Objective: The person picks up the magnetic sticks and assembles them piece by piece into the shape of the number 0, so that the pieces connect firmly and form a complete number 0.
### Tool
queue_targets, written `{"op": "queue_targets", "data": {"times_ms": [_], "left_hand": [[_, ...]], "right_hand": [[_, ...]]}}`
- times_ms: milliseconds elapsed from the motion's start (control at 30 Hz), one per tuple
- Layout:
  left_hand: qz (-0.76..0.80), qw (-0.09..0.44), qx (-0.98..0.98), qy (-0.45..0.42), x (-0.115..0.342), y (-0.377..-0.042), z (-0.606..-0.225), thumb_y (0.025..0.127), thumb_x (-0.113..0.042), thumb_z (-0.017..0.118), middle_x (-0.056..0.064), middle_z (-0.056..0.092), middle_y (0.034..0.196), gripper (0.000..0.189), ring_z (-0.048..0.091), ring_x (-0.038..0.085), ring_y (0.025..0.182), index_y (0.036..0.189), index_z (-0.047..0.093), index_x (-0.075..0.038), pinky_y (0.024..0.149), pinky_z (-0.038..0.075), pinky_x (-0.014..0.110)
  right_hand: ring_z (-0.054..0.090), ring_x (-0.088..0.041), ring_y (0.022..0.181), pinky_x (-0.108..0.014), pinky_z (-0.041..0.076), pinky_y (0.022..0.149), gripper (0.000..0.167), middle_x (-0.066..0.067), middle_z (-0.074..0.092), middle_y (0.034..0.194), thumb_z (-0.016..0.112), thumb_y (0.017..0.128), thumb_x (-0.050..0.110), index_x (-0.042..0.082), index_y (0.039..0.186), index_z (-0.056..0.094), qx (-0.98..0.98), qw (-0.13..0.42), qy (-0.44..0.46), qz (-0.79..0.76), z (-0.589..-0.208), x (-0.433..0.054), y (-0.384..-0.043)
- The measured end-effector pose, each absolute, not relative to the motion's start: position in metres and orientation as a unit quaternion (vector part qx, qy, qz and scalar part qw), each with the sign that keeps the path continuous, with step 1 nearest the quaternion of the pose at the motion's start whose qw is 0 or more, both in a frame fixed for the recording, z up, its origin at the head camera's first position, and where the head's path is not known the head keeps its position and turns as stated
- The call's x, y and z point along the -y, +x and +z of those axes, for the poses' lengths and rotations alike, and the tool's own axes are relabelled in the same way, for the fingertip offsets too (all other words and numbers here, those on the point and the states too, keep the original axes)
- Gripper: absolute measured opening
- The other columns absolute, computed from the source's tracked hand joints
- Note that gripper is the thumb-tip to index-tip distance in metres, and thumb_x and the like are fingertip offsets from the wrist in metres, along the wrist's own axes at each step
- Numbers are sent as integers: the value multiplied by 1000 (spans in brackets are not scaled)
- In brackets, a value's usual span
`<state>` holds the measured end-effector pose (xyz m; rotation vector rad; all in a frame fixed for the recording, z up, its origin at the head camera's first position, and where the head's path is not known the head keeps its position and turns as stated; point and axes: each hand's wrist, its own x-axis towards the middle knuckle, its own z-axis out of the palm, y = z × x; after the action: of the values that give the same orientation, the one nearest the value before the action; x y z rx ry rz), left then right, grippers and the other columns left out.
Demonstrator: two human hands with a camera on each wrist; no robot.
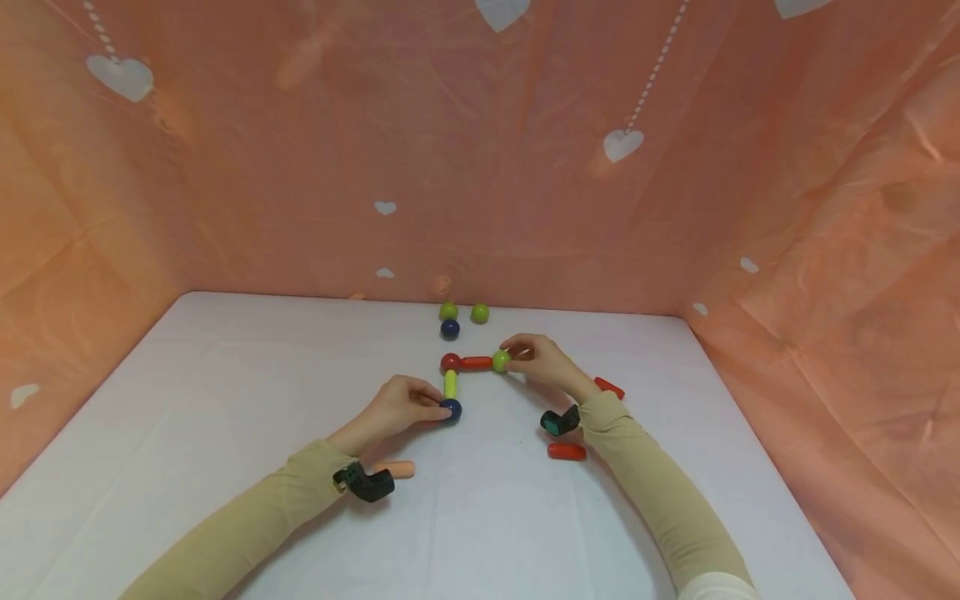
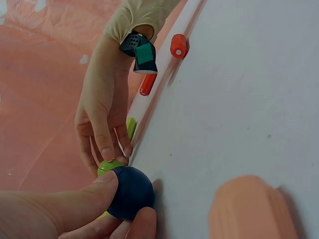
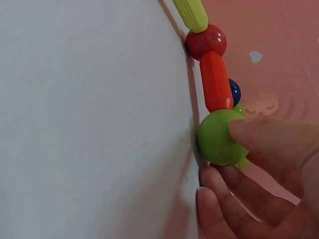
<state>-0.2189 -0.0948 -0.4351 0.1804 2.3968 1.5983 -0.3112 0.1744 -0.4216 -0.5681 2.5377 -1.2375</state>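
Note:
An L of toy balls and rods lies on the white table. Its corner is a red ball (image 1: 450,362), joined to a red rod (image 1: 477,363) on the right and a yellow-green rod (image 1: 451,385) on the near side. My left hand (image 1: 397,407) pinches the dark blue ball (image 2: 133,193) at the near end, thumb on top and fingertips beneath. At the other end, my right hand (image 1: 546,363) grips a green ball (image 3: 219,137) between thumb and fingers. In the right wrist view, this ball meets the end of the red rod.
Behind the L stand two green balls, one left (image 1: 448,311) and one right (image 1: 480,313), and another blue ball (image 1: 450,330). Two loose red rods, one farther (image 1: 609,388) and one nearer (image 1: 566,452), lie by my right arm. A peach rod (image 1: 401,469) sits beside my left wrist. Pink cloth (image 1: 315,167) encloses the table.

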Motion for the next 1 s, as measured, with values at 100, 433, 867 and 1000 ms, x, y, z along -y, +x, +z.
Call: {"op": "queue_targets", "data": {"times_ms": [100, 433, 867, 1000], "left_hand": [[541, 125, -829, 64, 95, -219, -434, 80, -14, 79, 5, 67, 82, 27, 62, 14, 74, 100, 69, 1, 67, 55, 25], [573, 167, -798, 79, 111, -216, -426, 85, -16, 74, 10, 68, 95, 34, 66, 21, 83, 110, 64, 6, 77, 56, 33], [476, 221, -818, 237, 166, -188, -410, 79, -19, 80, 9, 66, 101, 48, 62, 22, 87, 118, 63, 0, 76, 52, 30], [479, 232, -810, 247, 169, -180, -408, 74, -14, 83, 12, 65, 101, 51, 60, 27, 87, 118, 63, 1, 73, 52, 28]], "right_hand": [[60, -25, 103, -39, 51, 88, 30, -5, 64, 111, 70, 88, 17, 11, 117, 65, -872, 130, -198, -429, -422, -174, -312], [60, -25, 102, -40, 50, 90, 29, -5, 64, 110, 71, 88, 16, 11, 116, 65, -874, 120, -206, -423, -423, -174, -313], [59, -25, 103, -39, 51, 89, 29, -5, 64, 110, 70, 88, 17, 11, 116, 65, -877, 120, -202, -420, -423, -174, -311], [59, -24, 103, -39, 51, 87, 29, -4, 63, 111, 70, 89, 18, 12, 116, 65, -876, 126, -195, -423, -423, -173, -311]]}}
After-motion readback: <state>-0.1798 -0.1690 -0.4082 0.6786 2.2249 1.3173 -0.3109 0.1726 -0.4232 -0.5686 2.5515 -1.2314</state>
